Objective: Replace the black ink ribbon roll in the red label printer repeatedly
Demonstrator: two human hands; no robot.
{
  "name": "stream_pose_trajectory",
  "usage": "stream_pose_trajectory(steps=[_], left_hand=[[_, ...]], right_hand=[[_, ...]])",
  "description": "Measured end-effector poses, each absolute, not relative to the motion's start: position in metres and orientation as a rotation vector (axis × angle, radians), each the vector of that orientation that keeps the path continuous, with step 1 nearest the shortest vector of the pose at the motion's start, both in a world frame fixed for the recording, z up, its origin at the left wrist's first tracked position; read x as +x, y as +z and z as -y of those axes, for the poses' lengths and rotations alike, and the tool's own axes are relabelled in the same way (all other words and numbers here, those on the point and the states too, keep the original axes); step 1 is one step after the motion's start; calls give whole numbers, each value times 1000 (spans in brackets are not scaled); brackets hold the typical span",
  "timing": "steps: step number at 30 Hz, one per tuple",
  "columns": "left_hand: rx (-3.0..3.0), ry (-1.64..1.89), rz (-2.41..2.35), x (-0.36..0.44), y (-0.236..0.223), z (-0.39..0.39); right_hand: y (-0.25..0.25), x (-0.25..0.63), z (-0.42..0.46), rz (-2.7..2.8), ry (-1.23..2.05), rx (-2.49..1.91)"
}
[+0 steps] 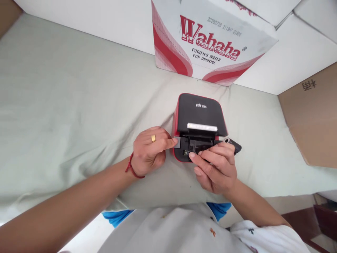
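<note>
A boxy black-and-red device (pixel 201 114) rests on the pale green cloth, its front section open and showing dark inner parts. Small white lettering marks its black top, and a whitish strip (pixel 202 127) runs along the lid's front edge. My left hand (pixel 154 149) is at its left side, the index fingertip on a small grey piece (pixel 177 142), the other fingers curled in. Over the front opening, my right hand (pixel 217 165) has its fingers bent together, fingertips at the inner parts; what lies between them is hidden. A black part (pixel 235 145) with a ring sticks out beyond it.
Behind the device stands a white-and-red Wahaha water carton (pixel 207 45). White boxes or panels (pixel 302 45) line the back. A brown cardboard box (pixel 313 116) is at the right. The pale green cloth (pixel 65 98) covers the surface, its front edge near my body.
</note>
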State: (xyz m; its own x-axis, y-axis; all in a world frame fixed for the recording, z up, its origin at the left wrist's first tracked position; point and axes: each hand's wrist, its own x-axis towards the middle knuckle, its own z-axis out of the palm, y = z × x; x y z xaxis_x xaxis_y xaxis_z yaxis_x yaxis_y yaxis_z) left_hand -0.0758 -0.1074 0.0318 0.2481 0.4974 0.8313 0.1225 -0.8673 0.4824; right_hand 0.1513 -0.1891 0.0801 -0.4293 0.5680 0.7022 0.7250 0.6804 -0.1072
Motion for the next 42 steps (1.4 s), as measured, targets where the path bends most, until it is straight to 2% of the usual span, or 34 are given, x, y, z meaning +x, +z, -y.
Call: stream_pose_trajectory(steps=[5, 8, 11, 13, 19, 22, 27, 37, 42], left_hand=[[2266, 1638, -568, -77, 30, 107], [2293, 1650, -579, -74, 29, 105], [2356, 1663, -596, -71, 28, 104], [2405, 1676, -612, -70, 28, 103], [2448, 1694, -663, -70, 27, 103], [2435, 1696, -677, -69, 27, 104], [2446, 1677, -691, -70, 26, 105], [2449, 1675, -703, -71, 24, 105], [2447, 1662, -702, -71, 25, 105]], right_hand=[[91, 152, 186, 2178, -261, -967], [113, 158, 175, 2196, -21, -989], [138, 166, 155, 2102, 255, -1254], [152, 169, 137, 2075, 319, -1456], [168, 150, 95, 2515, -3, -2077], [171, 137, 95, 2562, -132, -2253], [171, 132, 104, 2639, 9, -2116], [164, 117, 83, 2826, -33, -2206], [159, 120, 83, 2733, -29, -2190]])
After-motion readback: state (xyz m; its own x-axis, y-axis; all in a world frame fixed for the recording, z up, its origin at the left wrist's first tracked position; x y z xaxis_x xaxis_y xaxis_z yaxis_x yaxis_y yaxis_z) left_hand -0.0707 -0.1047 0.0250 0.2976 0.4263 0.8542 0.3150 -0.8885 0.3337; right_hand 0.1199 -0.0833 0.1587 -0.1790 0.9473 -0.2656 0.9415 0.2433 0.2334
